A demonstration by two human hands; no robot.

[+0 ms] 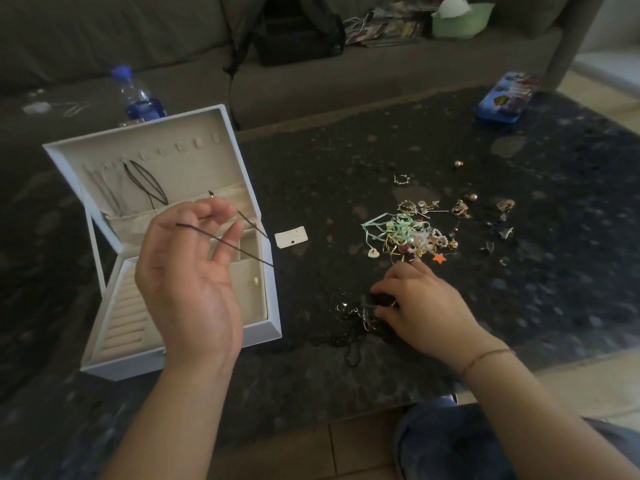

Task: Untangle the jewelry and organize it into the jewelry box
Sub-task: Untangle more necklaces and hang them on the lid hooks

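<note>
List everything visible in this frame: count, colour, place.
jewelry box: one, white, open, table left
black cord: one, held above box
jewelry pile: one, gold, pearl and green, table centre
black chain tangle: one, by right hand
small card: one, white, beside box
water bottle: one, blue cap, behind box
blue packet: one, table's far right
green bowl: one, on sofa
left hand: pinches cord
right hand: grips tangle

Bare tabletop (346, 161) between box (221, 140) and pile (408, 233)
</note>
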